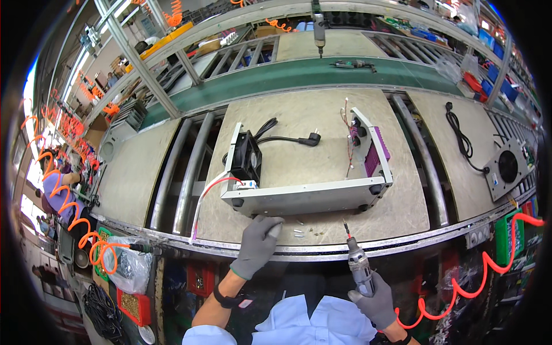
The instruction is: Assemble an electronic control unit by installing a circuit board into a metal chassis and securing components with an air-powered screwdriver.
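In my right hand, gloved in grey, is a pneumatic screwdriver, its bit pointing away from me over the board's near edge. My left hand, also gloved, is closed with fingers and thumb together at the near lower edge of a grey metal chassis. What its fingers hold, if anything, is hidden. The chassis lies on a wooden board, with black feet towards me. A black fan is on its left panel, a purple part on its right. Several small screws lie between my hands.
A black power cord with a plug lies behind the fan. Metal rollers flank the board. At right, another panel with a fan rests beside its cord. A red bin of screws stands lower left. Orange coiled hoses hang at both sides.
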Action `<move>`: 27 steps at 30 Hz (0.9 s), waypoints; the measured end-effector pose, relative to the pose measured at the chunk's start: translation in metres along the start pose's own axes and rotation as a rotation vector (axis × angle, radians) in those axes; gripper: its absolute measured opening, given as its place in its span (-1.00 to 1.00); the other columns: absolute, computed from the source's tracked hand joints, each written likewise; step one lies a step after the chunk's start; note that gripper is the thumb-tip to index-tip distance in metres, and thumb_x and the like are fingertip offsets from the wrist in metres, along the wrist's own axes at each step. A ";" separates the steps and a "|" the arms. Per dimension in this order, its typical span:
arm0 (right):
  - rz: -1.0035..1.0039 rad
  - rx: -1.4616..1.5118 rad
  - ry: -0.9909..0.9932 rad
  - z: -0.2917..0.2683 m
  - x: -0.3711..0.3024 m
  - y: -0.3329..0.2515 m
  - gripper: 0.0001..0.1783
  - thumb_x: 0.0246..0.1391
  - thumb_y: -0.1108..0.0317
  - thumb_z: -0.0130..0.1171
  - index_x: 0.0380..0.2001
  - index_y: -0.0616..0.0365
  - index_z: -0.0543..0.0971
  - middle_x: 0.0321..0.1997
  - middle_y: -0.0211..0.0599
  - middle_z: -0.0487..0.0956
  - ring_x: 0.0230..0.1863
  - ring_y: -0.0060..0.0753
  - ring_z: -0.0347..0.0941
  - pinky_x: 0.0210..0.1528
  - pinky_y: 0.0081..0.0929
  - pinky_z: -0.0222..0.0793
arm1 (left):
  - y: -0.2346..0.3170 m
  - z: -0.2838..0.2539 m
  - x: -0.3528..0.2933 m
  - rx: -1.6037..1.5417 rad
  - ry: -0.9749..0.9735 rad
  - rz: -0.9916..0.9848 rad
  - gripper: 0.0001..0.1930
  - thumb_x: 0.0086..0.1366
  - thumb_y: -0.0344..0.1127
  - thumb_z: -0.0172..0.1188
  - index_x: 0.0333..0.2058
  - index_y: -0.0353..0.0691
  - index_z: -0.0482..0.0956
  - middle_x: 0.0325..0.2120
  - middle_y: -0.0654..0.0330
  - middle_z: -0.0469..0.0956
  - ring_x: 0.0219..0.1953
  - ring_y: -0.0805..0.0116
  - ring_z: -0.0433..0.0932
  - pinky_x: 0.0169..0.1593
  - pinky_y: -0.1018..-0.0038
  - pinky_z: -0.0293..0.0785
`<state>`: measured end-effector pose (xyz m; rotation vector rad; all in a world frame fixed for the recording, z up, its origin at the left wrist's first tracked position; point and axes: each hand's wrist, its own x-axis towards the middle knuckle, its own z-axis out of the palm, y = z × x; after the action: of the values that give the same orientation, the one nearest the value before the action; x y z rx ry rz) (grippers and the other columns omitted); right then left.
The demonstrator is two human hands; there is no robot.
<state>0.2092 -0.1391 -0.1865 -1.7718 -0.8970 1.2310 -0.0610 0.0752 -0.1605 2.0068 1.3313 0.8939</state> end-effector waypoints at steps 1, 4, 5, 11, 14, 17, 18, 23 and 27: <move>-0.002 0.010 -0.004 0.002 0.000 -0.004 -0.33 -0.14 0.18 0.54 0.03 0.24 0.54 -0.25 -0.28 0.63 -0.23 -0.49 0.54 -0.14 -0.42 0.50 | 0.008 -0.005 0.005 -0.020 0.008 0.115 -0.83 0.37 -0.44 0.20 -0.10 -0.30 0.67 -0.37 0.14 0.58 -0.37 0.37 0.55 -0.29 0.47 0.47; -0.006 0.058 -0.026 0.007 -0.002 -0.022 -0.37 -0.11 0.19 0.54 -0.01 0.24 0.54 -0.28 -0.31 0.61 -0.30 -0.52 0.52 -0.21 -0.44 0.49 | 0.041 -0.026 0.013 -0.304 -0.200 -0.217 -0.81 0.39 -0.47 0.18 -0.06 -0.29 0.63 -0.37 0.18 0.60 -0.43 0.49 0.54 -0.31 0.51 0.47; 0.049 0.053 -0.034 0.008 -0.002 -0.029 -0.39 -0.10 0.19 0.54 -0.02 0.24 0.54 -0.29 -0.31 0.60 -0.33 -0.54 0.51 -0.24 -0.45 0.48 | 0.053 -0.032 0.020 -0.369 -0.197 -0.147 -0.82 0.42 -0.46 0.17 -0.05 -0.32 0.61 -0.36 0.28 0.58 -0.45 0.63 0.47 -0.33 0.58 0.45; 0.059 0.231 -0.085 0.019 -0.008 -0.069 -0.59 0.01 0.31 0.45 -0.14 0.18 0.50 -0.49 -0.41 0.48 -0.60 -0.65 0.41 -0.57 -0.56 0.35 | 0.098 -0.047 0.090 -0.416 -0.202 -0.059 -0.87 0.37 -0.38 0.21 -0.19 -0.33 0.62 -0.47 0.33 0.54 -0.50 0.64 0.47 -0.42 0.61 0.40; 0.044 0.229 -0.096 0.025 -0.007 -0.079 -0.63 0.04 0.35 0.41 -0.14 0.20 0.50 -0.51 -0.40 0.47 -0.62 -0.64 0.41 -0.59 -0.56 0.33 | 0.104 -0.041 0.117 -0.423 -0.292 -0.065 -0.78 0.37 -0.32 0.23 -0.13 -0.34 0.67 -0.47 0.31 0.58 -0.49 0.63 0.47 -0.41 0.60 0.40; 0.036 0.218 -0.104 0.031 -0.005 -0.085 -0.59 0.05 0.33 0.42 -0.09 0.22 0.50 -0.50 -0.39 0.48 -0.62 -0.64 0.40 -0.60 -0.56 0.33 | 0.104 -0.032 0.137 -0.356 -0.408 -0.138 -0.77 0.36 -0.29 0.25 -0.14 -0.34 0.69 -0.45 0.32 0.59 -0.47 0.62 0.50 -0.39 0.61 0.44; 0.046 0.232 -0.107 0.032 -0.005 -0.087 -0.59 0.05 0.33 0.42 -0.09 0.22 0.50 -0.50 -0.39 0.48 -0.62 -0.64 0.41 -0.60 -0.56 0.33 | 0.103 -0.030 0.142 -0.320 -0.439 -0.145 -0.78 0.36 -0.29 0.26 -0.15 -0.34 0.70 -0.45 0.32 0.59 -0.46 0.63 0.51 -0.38 0.61 0.46; 0.102 0.242 -0.080 0.041 -0.009 -0.097 -0.59 0.07 0.32 0.42 -0.09 0.23 0.50 -0.50 -0.39 0.49 -0.61 -0.64 0.42 -0.59 -0.55 0.35 | 0.088 -0.005 0.165 -0.347 -0.636 -0.112 -0.77 0.37 -0.24 0.32 -0.21 -0.32 0.72 -0.40 0.31 0.66 -0.36 0.59 0.55 -0.22 0.55 0.49; 0.104 0.252 -0.065 0.045 -0.012 -0.104 -0.61 0.07 0.31 0.42 -0.11 0.22 0.49 -0.50 -0.39 0.49 -0.61 -0.63 0.42 -0.58 -0.55 0.36 | 0.076 0.007 0.175 -0.381 -0.757 -0.218 -0.77 0.34 -0.24 0.38 -0.21 -0.30 0.74 -0.40 0.32 0.67 -0.37 0.61 0.52 -0.23 0.57 0.47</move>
<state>0.1513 -0.0943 -0.0990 -1.6011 -0.6592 1.4100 0.0364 0.2116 -0.0692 1.6071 0.8403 0.2063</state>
